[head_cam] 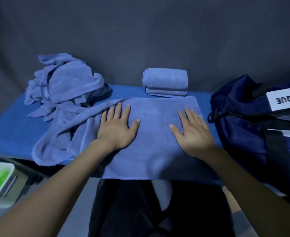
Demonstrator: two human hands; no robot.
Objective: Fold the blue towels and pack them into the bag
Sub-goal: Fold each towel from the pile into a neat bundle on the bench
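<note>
Midway: both flat hands, left hand point(116, 128) and right hand point(193, 132), fingers spread, press the flat blue terry towel point(154, 151); behind it perhaps two folded blue towels point(164, 82); left of it a crumpled blue towel heap point(63, 84); navy fabric bag point(253, 127) unpacked.

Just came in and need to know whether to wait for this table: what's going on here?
A person is folding blue towels. Both hands, the left hand and the right hand, press flat on a spread towel on the blue table. A stack of folded towels sits behind it, and a heap of unfolded towels lies to the left. The navy bag waits on the right; whether any towels are inside cannot be seen.
</note>
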